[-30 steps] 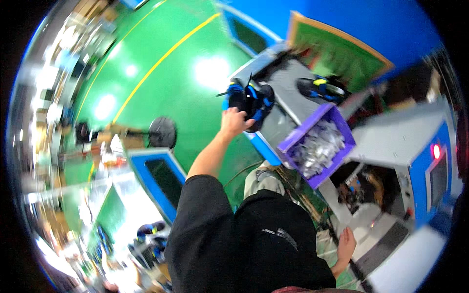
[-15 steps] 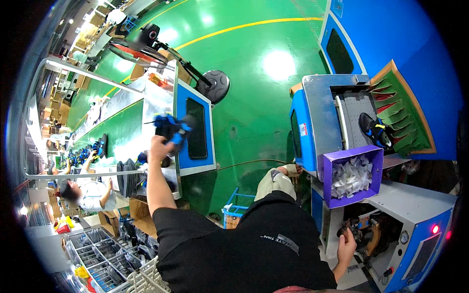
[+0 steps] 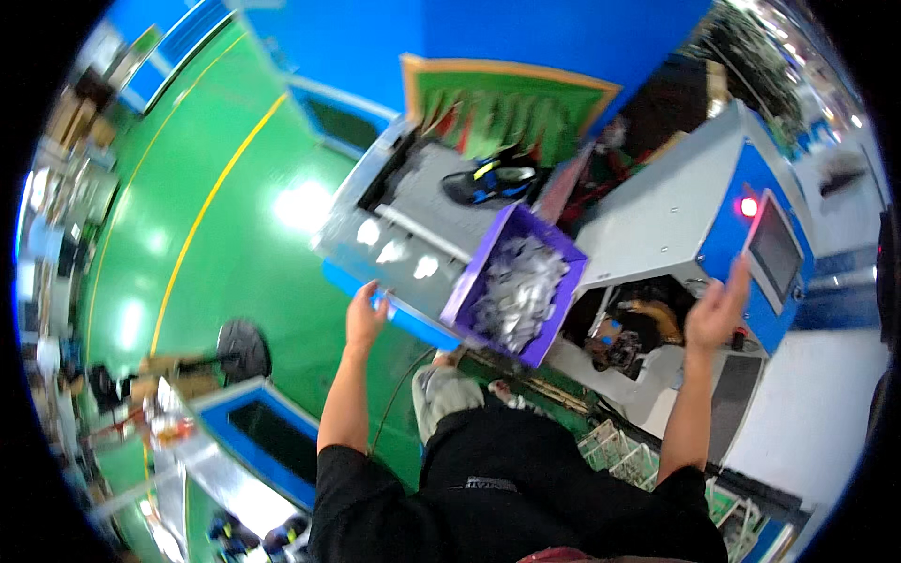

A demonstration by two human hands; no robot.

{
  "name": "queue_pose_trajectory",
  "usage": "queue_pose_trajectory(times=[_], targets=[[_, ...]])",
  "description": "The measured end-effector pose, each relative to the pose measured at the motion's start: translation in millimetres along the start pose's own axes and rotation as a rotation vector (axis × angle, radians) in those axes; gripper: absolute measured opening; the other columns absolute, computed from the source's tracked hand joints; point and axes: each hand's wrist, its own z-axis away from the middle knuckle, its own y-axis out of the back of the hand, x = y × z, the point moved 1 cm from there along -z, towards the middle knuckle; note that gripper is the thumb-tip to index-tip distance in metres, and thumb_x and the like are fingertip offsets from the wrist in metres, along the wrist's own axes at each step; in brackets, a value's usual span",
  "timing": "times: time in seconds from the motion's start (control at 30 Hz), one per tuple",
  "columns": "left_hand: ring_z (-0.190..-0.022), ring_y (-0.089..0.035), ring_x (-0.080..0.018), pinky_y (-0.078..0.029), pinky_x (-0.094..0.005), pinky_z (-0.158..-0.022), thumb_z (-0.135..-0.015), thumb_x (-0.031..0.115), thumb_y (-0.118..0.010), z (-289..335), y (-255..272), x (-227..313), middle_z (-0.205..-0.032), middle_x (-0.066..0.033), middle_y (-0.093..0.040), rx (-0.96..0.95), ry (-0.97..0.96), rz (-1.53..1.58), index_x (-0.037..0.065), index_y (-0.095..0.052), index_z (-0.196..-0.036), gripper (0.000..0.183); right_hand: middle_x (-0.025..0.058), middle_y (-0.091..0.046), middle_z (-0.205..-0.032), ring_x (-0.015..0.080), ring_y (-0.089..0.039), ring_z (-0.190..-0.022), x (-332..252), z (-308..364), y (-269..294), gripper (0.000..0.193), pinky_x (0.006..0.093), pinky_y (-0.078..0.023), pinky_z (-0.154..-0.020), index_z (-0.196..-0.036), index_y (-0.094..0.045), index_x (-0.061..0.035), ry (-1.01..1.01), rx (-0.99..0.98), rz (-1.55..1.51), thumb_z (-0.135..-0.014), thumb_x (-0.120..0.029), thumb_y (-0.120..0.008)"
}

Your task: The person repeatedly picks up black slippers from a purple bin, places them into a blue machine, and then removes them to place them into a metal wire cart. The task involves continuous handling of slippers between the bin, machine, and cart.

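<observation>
On a grey belt (image 3: pixel 422 174), just before a green flap curtain (image 3: pixel 497 122): a dark sandal (image 3: pixel 488 185) with blue and yellow on top. Just beside, between belt and grey machine (image 3: pixel 648 211): a purple box (image 3: pixel 474 277), heaped with white pieces (image 3: pixel 521 291). At the blue edge of the metal bench (image 3: pixel 413 258): the left hand (image 3: pixel 364 319), thumb and fingers apart; contact impossible to tell. Before the machine's screen (image 3: pixel 777 249): the right hand (image 3: pixel 713 317), blurred, one finger raised; spread or pinching, impossible to tell. Near the screen: a lit red lamp (image 3: pixel 748 206). Farther left: green floor (image 3: pixel 291 291) with a yellow line (image 3: pixel 197 225).
</observation>
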Motion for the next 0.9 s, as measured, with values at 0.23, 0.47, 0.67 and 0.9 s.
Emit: queue_pose_trajectory(times=[0.23,0.47,0.67,0.9], targets=[[-0.139,-0.048,-0.0342,-0.043,-0.0450,-0.113,-0.064,0.020,-0.093,-254,-226,130,-0.146,-0.0191,-0.055,-0.349,-0.409,-0.273,0.007,-0.046,-0.146,0.095,0.0244,-0.059,-0.140,0.0402,-0.057,-0.130,16,20,-36,0.050,0.0500,-0.042,-0.110,-0.137,-0.055,0.0064,0.221,0.135,0.445,-0.107,-0.029,-0.036],[-0.112,-0.064,-0.0384,-0.050,-0.0468,-0.097,-0.059,0.044,-0.096,-310,-265,119,-0.111,-0.0165,-0.071,-0.349,-0.373,-0.314,0.006,-0.065,-0.117,0.076,0.0246,-0.057,-0.140,0.0386,-0.055,-0.130,28,36,-44,0.058,0.0505,-0.039,-0.109,-0.138,-0.051,0.0002,0.153,0.104,0.508,-0.109,-0.045,-0.029],[-0.100,-0.068,-0.0390,-0.051,-0.0440,-0.087,-0.077,0.040,-0.085,-236,-163,169,-0.101,-0.0221,-0.073,-0.227,-0.116,0.093,-0.001,-0.070,-0.107,0.052,0.0254,-0.051,-0.149,0.0395,-0.047,-0.139,13,26,-32,0.056,0.0524,-0.031,-0.115,-0.143,-0.048,0.0029,0.053,-0.002,0.402,-0.108,-0.038,-0.035],[-0.114,-0.063,-0.0207,-0.051,-0.0387,-0.102,-0.082,0.011,-0.080,-24,-51,222,-0.126,-0.0063,-0.064,-0.501,0.283,0.889,0.002,-0.055,-0.141,0.065,0.0285,-0.033,-0.159,0.0453,-0.028,-0.150,-95,90,-32,0.100,0.0558,-0.022,-0.123,-0.158,-0.027,-0.0017,-0.238,-0.230,-0.692,-0.084,-0.041,-0.082]])
